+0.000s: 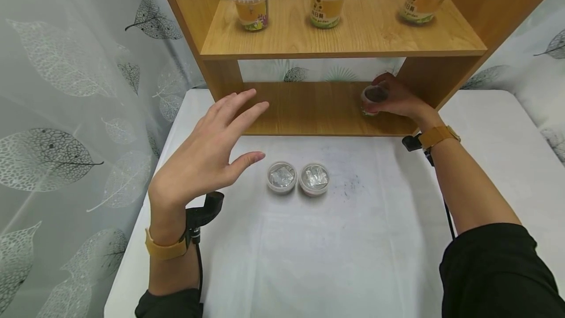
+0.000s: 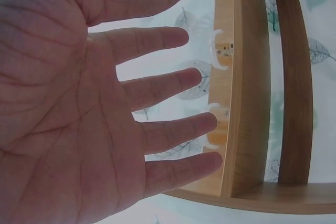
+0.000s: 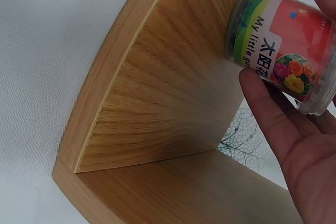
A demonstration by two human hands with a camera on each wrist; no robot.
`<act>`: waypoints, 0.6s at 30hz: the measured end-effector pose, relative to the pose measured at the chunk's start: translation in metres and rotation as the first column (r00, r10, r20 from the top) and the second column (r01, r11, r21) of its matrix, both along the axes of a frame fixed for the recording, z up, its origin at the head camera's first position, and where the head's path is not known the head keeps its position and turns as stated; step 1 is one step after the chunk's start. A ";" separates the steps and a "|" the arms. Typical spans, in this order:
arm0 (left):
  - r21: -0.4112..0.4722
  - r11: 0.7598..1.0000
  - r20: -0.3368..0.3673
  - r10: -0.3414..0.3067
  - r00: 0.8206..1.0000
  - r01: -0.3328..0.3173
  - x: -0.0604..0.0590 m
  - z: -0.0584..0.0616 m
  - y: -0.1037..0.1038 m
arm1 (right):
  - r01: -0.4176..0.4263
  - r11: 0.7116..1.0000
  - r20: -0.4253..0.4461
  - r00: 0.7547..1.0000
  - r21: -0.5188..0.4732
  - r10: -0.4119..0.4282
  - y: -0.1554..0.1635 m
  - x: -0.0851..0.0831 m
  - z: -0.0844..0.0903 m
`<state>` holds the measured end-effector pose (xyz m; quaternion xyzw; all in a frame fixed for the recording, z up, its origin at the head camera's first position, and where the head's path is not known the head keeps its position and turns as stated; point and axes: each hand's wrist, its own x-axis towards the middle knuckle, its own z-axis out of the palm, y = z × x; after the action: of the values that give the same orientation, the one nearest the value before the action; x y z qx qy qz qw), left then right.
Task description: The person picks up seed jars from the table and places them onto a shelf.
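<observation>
My right hand (image 1: 399, 99) grips a small clear plastic jar (image 1: 374, 94) at the right part of the lower shelf (image 1: 304, 107). In the right wrist view this jar (image 3: 286, 45) has a red, white and green label with flower pictures, and its base is right at the wooden board. Fingers (image 3: 268, 114) of the right hand curl round its lid end. My left hand (image 1: 207, 146) hovers by the shelf unit's left side, fingers spread. Its bare palm (image 2: 68, 114) fills much of the left wrist view.
On the upper shelf (image 1: 287, 43) stand three lidded jars, a left one (image 1: 252, 11), a middle one (image 1: 327, 6) and a right one (image 1: 423, 1), with yellow labels. Two round jars, left (image 1: 281, 177) and right (image 1: 314, 179), stand side by side on the white tablecloth (image 1: 335, 249).
</observation>
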<state>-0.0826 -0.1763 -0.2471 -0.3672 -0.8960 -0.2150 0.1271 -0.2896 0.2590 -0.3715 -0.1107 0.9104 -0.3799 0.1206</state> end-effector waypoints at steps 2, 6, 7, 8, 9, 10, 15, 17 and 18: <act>0.000 1.000 -0.003 -0.002 1.000 0.002 0.000 0.000 0.000 | -0.002 1.000 -0.013 1.000 -0.005 0.002 -0.001 0.000 -0.001; 0.003 1.000 -0.007 -0.006 1.000 0.006 0.000 -0.001 0.001 | 0.001 1.000 -0.032 0.999 -0.009 -0.001 -0.001 0.000 -0.003; 0.003 1.000 -0.008 -0.007 1.000 0.007 0.000 -0.001 0.001 | 0.003 1.000 -0.033 0.999 -0.007 -0.003 -0.001 0.001 -0.003; 0.004 1.000 -0.009 -0.008 1.000 0.008 0.000 -0.001 0.001 | 0.005 1.000 -0.031 1.000 -0.003 -0.006 -0.001 0.001 -0.003; 0.004 1.000 -0.010 -0.009 1.000 0.009 0.000 -0.001 0.001 | 0.006 1.000 -0.029 1.000 0.000 -0.006 -0.001 0.001 -0.003; 0.004 1.000 -0.012 -0.010 1.000 0.010 0.000 -0.001 0.001 | 0.005 1.000 -0.028 1.000 0.005 -0.005 0.000 0.001 -0.003; 0.005 1.000 -0.016 -0.013 1.000 0.013 0.000 -0.001 0.001 | -0.018 1.000 -0.027 0.999 0.018 0.018 0.002 0.001 -0.002; 0.007 1.000 -0.015 -0.013 1.000 0.013 0.000 -0.001 0.001 | -0.025 1.000 -0.015 1.000 0.016 0.025 0.003 0.002 0.001; 0.007 1.000 -0.014 -0.013 1.000 0.013 0.000 -0.001 0.000 | -0.029 0.999 -0.011 1.000 0.016 0.029 0.002 0.003 0.002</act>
<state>-0.0828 -0.1759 -0.2481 -0.3739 -0.8920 -0.2164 0.1334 -0.2866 0.2615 -0.3693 -0.1251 0.9123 -0.3704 0.1217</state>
